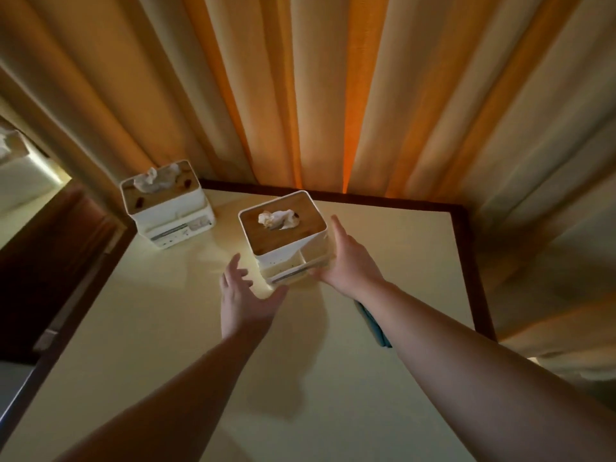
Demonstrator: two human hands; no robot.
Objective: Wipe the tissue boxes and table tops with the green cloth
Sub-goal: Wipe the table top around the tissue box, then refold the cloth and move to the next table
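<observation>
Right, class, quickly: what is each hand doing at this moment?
Left hand: open, fingers spread, holding nothing, beside the near tissue box.
Right hand: open, fingers straight along that box's right side.

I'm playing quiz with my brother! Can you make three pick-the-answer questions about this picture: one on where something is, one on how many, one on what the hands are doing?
1. Where is the cloth?
A. On a box
B. On the table, under the right arm
C. In the left hand

2. How many tissue boxes stand on the table?
A. One
B. Two
C. Four

3. How are the hands?
A. Both open beside the near box
B. Both fists
C. Both gripping the cloth

Answers:
1 B, it peeks out beneath the forearm.
2 B, the near box and the far box.
3 A, left hand and right hand show straight fingers.
</observation>
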